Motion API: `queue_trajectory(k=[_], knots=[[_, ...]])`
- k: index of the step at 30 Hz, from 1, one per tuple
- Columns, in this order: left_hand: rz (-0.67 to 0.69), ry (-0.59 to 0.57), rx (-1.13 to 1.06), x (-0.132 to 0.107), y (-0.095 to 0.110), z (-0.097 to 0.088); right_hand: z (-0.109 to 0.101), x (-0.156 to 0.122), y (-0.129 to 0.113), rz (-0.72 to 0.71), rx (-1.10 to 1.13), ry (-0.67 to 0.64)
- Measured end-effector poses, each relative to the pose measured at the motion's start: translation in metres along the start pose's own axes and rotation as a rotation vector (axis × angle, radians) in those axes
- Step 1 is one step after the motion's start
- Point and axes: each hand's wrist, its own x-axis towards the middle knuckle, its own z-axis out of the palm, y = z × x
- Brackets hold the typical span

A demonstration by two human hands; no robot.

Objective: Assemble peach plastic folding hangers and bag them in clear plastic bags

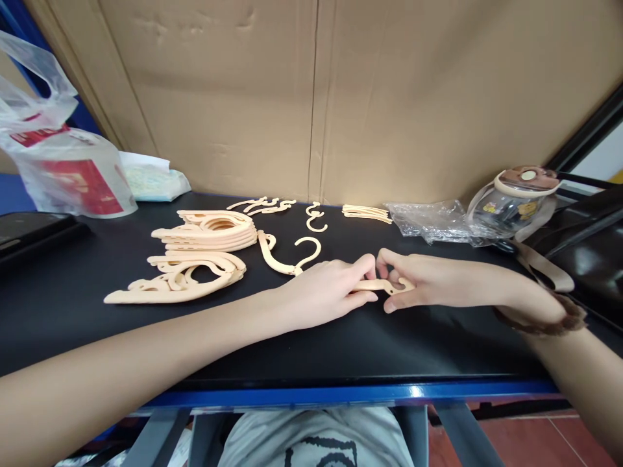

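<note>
A beige plastic clothes hanger (280,262) lies across the middle of the black table, its hook pointing up and away from me. My left hand (335,285) reaches over it and pinches its right arm between thumb and fingers. My right hand (418,280) closes on the notched right end of the same hanger, with thumb below and fingers curled above. Part of the hanger is hidden under my left hand. Left of it sit two piles of beige hanger arms, a farther pile (209,241) and a nearer pile (178,292).
At the back lie loose thin parts (265,205), small hooks (318,224) and straight bars (366,213). Clear plastic wrappers (433,219) and a clear bottle (516,204) stand right. A plastic bag (73,175), tissue pack (153,181) and dark phone-like object (36,233) are left. Cardboard (233,97) rises behind.
</note>
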Motion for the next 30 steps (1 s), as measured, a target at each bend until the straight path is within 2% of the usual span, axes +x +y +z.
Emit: queue_trajectory(k=[4,8,11,17,22,26,30], knots=[[0.045,-0.008,0.058,-0.003,-0.003,-0.008,-0.012,-0.006,0.016,0.09,-0.081,-0.017],[0.095,0.002,0.163,-0.002,-0.014,-0.016,-0.016,-0.005,0.031,0.177,-0.192,0.113],[0.121,0.004,0.232,-0.002,-0.022,-0.02,-0.018,-0.002,0.037,0.182,-0.281,0.194],[0.187,0.043,0.387,-0.003,-0.028,-0.021,-0.02,-0.001,0.05,0.204,-0.588,0.251],[0.216,0.034,0.447,-0.001,-0.033,-0.022,-0.013,0.005,0.062,0.028,-0.76,0.459],[0.204,0.012,0.407,-0.001,-0.031,-0.023,-0.007,0.011,0.052,-0.121,-0.803,0.649],[0.196,-0.007,0.311,-0.002,-0.029,-0.022,-0.005,0.015,0.042,-0.243,-0.714,0.682]])
